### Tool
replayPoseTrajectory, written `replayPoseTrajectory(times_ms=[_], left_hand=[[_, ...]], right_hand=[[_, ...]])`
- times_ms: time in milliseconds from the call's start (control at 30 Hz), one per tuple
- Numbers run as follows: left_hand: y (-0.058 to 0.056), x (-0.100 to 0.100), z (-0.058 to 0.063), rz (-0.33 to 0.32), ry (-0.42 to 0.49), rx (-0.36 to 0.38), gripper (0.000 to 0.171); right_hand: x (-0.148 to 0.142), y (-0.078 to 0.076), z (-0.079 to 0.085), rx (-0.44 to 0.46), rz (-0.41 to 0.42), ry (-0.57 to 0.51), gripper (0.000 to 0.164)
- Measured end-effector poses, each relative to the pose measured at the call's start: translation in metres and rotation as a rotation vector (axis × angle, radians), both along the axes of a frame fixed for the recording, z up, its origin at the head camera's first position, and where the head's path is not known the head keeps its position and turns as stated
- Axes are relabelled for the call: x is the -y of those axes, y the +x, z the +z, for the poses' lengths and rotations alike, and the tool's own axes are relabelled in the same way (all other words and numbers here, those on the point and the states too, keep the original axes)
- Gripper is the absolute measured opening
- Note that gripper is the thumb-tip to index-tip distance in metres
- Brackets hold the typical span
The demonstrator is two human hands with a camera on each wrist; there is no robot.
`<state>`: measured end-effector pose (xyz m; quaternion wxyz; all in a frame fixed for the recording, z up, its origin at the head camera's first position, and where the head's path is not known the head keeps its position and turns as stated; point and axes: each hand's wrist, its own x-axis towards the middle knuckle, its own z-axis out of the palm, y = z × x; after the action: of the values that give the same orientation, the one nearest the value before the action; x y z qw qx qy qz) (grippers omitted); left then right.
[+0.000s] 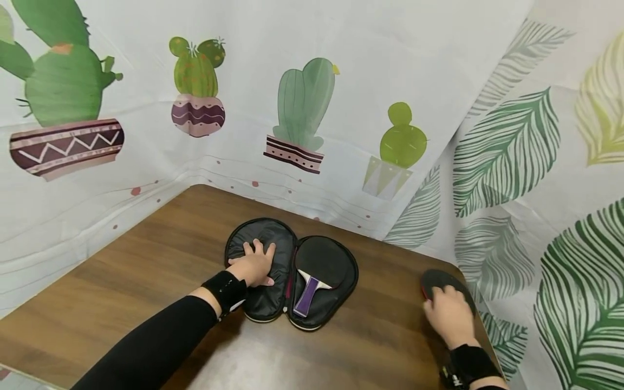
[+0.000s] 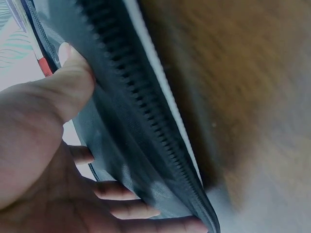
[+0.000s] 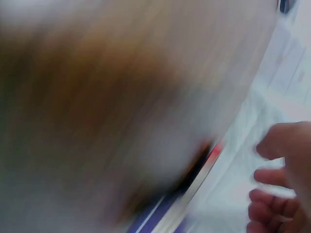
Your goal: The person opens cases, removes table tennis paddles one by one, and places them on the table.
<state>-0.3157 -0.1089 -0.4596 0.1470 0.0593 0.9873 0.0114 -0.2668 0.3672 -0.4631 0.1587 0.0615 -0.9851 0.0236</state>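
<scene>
An open black zip case (image 1: 280, 233) lies on the table with its two halves spread side by side. My left hand (image 1: 252, 265) rests on the left half, fingers spread; its thumb and fingers lie along the dark fabric near the zip (image 2: 141, 99) in the left wrist view. In the right half sits a table tennis bat (image 1: 322, 260), black face up, with a purple and pale handle. At the table's right edge lies a second bat (image 1: 441, 277), black on top with a red edge. Over it hovers my right hand (image 1: 450, 317), fingers loosely bent; the right wrist view shows them apart from the blurred bat (image 3: 199, 182).
The brown wooden table (image 1: 161, 249) ends in a rounded corner close to the second bat. Behind it hangs a white cloth (image 1: 244, 162) printed with cacti, and a leaf-patterned cloth (image 1: 507, 238) borders the right side.
</scene>
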Motion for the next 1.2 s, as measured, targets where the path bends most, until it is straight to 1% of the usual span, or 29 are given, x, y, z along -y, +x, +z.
replayPoseTrajectory(times_ms=[33, 67, 133, 267, 400, 467, 533, 633, 700, 767, 833, 900, 1000, 1100, 1200], left_hand=[[0.001, -0.001, 0.0, -0.003, -0.013, -0.002, 0.099], [0.001, -0.001, -0.001, -0.005, -0.023, -0.007, 0.098], [0.001, -0.003, -0.002, -0.004, -0.036, -0.019, 0.098], [0.002, -0.005, -0.003, 0.005, -0.025, -0.032, 0.097], [0.005, -0.007, -0.003, 0.032, -0.013, -0.02, 0.097], [0.007, -0.008, -0.002, 0.041, -0.009, -0.025, 0.097], [0.007, -0.01, -0.001, 0.04, -0.005, -0.034, 0.097], [0.009, -0.008, 0.002, 0.035, -0.008, -0.038, 0.098], [0.009, -0.005, 0.004, 0.044, -0.017, -0.046, 0.098], [0.009, -0.007, 0.003, 0.052, -0.018, -0.051, 0.098], [0.008, -0.007, 0.002, 0.061, -0.013, -0.056, 0.098], [0.007, -0.008, 0.002, 0.061, 0.002, -0.05, 0.097], [0.007, -0.008, 0.001, 0.056, 0.024, -0.028, 0.096], [0.008, -0.008, 0.0, 0.054, 0.032, -0.022, 0.097], [0.008, -0.008, 0.002, 0.048, 0.028, -0.031, 0.097]], right_hand=[[0.016, -0.002, -0.002, -0.053, 0.023, -0.012, 0.037], [0.032, -0.004, -0.002, -0.079, 0.049, -0.026, 0.037], [0.069, -0.009, 0.0, -0.061, 0.08, -0.075, 0.038], [0.139, -0.017, 0.005, 0.032, 0.13, -0.17, 0.045], [0.194, -0.021, 0.001, 0.185, 0.206, -0.238, 0.06], [0.214, -0.021, -0.002, 0.253, 0.227, -0.23, 0.067], [0.229, -0.021, -0.005, 0.289, 0.225, -0.183, 0.073], [0.244, -0.021, -0.007, 0.31, 0.189, -0.112, 0.081], [0.252, -0.021, -0.006, 0.324, 0.176, -0.091, 0.086], [0.254, -0.02, -0.006, 0.337, 0.17, -0.109, 0.088], [0.254, -0.019, -0.005, 0.341, 0.175, -0.144, 0.084], [0.252, -0.017, -0.005, 0.336, 0.173, -0.173, 0.082], [0.248, -0.013, -0.006, 0.346, 0.168, -0.223, 0.084], [0.242, -0.011, -0.008, 0.336, 0.172, -0.268, 0.084], [0.236, -0.011, -0.011, 0.307, 0.184, -0.311, 0.079]])
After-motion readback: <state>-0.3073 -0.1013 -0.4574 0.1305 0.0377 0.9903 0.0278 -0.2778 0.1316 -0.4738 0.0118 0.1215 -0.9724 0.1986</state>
